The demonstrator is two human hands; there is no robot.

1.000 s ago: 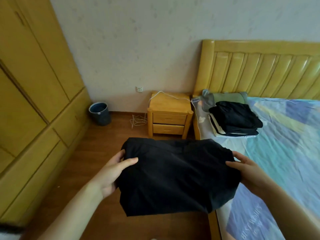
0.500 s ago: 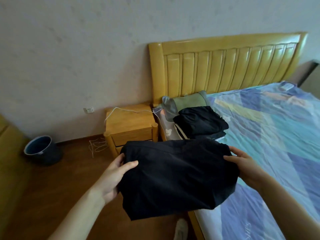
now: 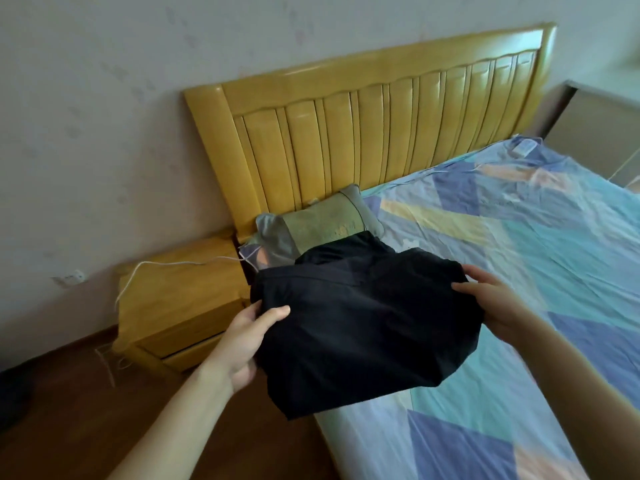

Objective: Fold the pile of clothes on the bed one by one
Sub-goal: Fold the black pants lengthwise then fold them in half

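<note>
Fingers of left hand and right hand clamp the folded black garment; no writing legible.

Home bedroom, wooden headboard, patterned bedsheet, pillow, nightstand

Black garment matt cloth; headboard glossy varnished wood; bedsheet creased cotton.

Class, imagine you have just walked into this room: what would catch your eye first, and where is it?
First, the folded black garment in the middle, held up between the left hand and the right hand over the bed's near edge. Behind it, the yellow wooden headboard stands against the wall, with a green pillow at its foot. To the right spreads the patchwork sheet in blue and teal.
</note>
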